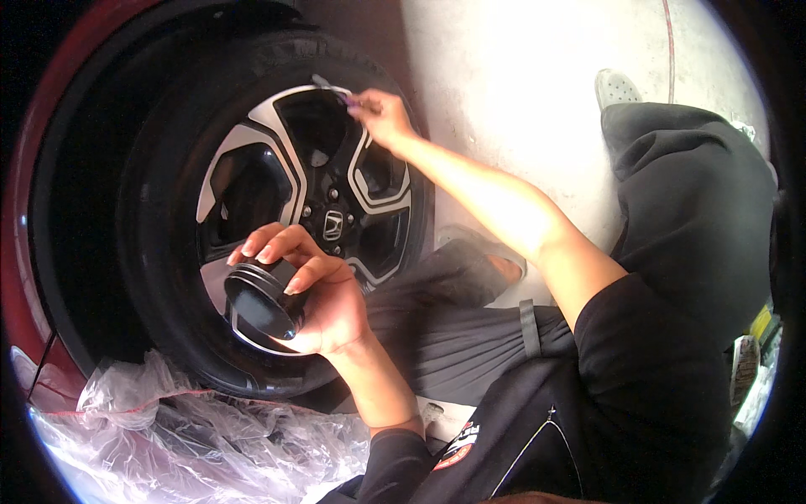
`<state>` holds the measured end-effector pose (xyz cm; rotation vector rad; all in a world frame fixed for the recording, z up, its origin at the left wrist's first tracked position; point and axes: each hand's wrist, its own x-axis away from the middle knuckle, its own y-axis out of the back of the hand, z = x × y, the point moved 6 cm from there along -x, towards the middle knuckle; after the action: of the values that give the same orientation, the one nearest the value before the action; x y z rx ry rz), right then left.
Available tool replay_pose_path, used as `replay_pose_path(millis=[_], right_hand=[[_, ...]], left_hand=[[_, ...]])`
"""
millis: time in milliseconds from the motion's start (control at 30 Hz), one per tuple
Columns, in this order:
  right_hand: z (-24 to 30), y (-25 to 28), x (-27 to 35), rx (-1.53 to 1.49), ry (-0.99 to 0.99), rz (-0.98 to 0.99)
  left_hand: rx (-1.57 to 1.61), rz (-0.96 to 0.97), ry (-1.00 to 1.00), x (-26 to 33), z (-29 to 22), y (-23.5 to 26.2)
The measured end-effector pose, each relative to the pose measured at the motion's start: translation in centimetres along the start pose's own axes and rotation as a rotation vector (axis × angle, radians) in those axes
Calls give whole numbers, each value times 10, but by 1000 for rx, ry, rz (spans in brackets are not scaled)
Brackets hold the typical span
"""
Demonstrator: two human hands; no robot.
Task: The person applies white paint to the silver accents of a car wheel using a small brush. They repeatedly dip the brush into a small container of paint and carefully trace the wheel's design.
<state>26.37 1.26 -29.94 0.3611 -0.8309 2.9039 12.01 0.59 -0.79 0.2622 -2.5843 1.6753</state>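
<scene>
Hands work at a car wheel [285,210] that fills the upper left of the frame. The left hand [315,294], at centre left, is curled round a black jar [262,298], fingers over its top edge and thumb beneath, with the jar's round dark face tilted toward the camera. The jar sits in front of the lower spokes, just below the hub [332,225].

The right hand [382,113], at upper centre, is pinched shut on a small brush [332,88]; the brush's pale tip lies against the upper rim where a silver spoke meets the tyre [151,252]. The right forearm stretches diagonally down to the lower right.

The wheel has silver and black spokes and lug nuts ringing the hub. Red bodywork [34,252] curves round the arch along the left edge. Clear plastic sheet [168,428] lies crumpled in the lower left, below the tyre. The person wears a black shirt and dark trousers, one knee [688,185] raised at the right, with a white shoe [617,88] on pale concrete floor [520,76] at the upper right.
</scene>
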Motion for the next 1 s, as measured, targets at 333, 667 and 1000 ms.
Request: replay_pose_path(millis=[333, 667, 1000], right_hand=[[5, -5, 1, -92, -56, 67], [26, -15, 7, -169, 23, 104], [29, -12, -10, 0, 186, 86]], left_hand=[[-1, 15, -13, -2, 0, 4], [63, -58, -5, 0, 2, 6], [70, -23, 30, -3, 10, 3]])
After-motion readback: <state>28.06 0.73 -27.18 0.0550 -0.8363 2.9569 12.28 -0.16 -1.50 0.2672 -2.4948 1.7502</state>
